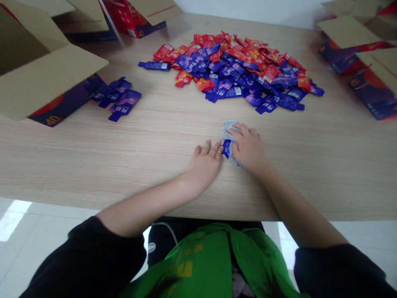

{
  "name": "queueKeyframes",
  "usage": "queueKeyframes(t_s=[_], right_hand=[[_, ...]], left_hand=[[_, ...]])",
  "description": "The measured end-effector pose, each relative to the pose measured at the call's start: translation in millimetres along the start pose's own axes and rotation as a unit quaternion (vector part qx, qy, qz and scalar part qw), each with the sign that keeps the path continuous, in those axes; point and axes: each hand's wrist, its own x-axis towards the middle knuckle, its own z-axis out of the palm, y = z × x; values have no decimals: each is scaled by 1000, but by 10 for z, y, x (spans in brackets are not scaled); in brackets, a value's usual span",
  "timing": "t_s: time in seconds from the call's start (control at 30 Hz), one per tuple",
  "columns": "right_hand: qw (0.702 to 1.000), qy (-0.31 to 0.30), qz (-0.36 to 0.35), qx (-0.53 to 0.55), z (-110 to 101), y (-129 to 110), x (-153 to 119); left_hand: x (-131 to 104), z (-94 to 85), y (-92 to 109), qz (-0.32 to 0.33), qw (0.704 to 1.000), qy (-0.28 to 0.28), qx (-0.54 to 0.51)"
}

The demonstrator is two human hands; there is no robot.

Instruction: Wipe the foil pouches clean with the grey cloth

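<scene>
Resting the left hand (205, 162), fingers loosely spread, against the left end of a small flat dark-blue sachet (226, 148) on the pale wood-grain bench (93, 165). Covering the sachet's right side with a crumpled grey-white cloth (228, 131) under the right hand (250, 150), fingers bent; cannot tell whether pinching it.

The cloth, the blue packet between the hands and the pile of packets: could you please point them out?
Cloth (227, 127): head view, on its exposed upper part.
Blue packet (226, 148): head view, on its uncovered part.
Pile of packets (237, 71): head view, near its middle.
</scene>
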Motion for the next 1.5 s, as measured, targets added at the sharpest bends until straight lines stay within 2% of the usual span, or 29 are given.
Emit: queueKeyframes(t_s=[0.23,0.37,0.43,0.53,0.63,0.77,0.87,1.0,1.2,1.3,1.43,1.5], right_hand=[[997,25,66,14,-19,431,-246],[997,33,75,9,12,632,-317],[997,42,70,16,-9,660,-280],[994,86,48,49,-75,512,-149],[990,117,4,84,-99,166,-3],[995,61,-51,61,3,-231,101],[999,25,-38,23,70,-264,88],[1000,17,23,-8,18,-100,0],[997,21,71,-20,-60,149,-187],[996,15,90,-13,-44,358,-242],[996,13,80,46,-77,634,-146],[994,42,61,85,-128,638,-32]], left_hand=[[6,-14,22,-3,1000,-12,9],[10,13,20,-6,1000,0,13],[9,21,17,-4,1000,5,14],[8,27,13,-1,1000,9,11],[15,34,7,0,1000,15,7],[20,37,-3,2,1000,20,4],[13,20,-2,4,1000,20,2],[10,-4,18,-4,1000,14,0],[27,-3,32,-5,1000,0,3],[27,1,33,-7,1000,1,6],[21,9,40,-7,1000,4,11],[19,17,42,-4,1000,9,12]])
